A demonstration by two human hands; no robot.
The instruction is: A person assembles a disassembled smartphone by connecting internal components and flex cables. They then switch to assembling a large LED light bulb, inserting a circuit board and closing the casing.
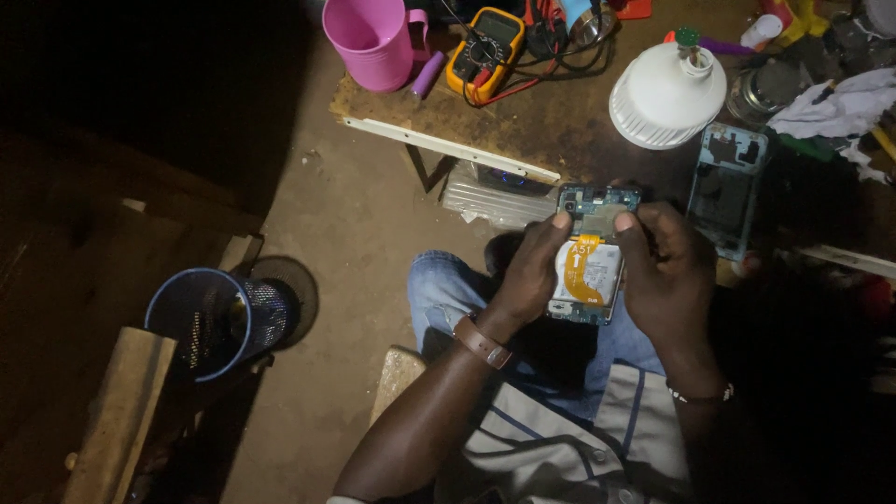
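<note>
Two hands on an opened phone

Both closed around the phone point(590, 254), held over the lap, just off the near edge of the desk point(523, 112). Left hand point(530, 271) gripping the left side, thumb up near the circuit board. Right hand point(665, 273) clasping the right side, thumb pressed at the top. Back cover point(726, 191) lying on the desk, just right of the hands. Lamp point(667, 93) beyond it; multimeter point(483, 51) and pink cup point(369, 42) near the far left corner. Blue basket point(217, 322) on the floor, well apart.
</note>
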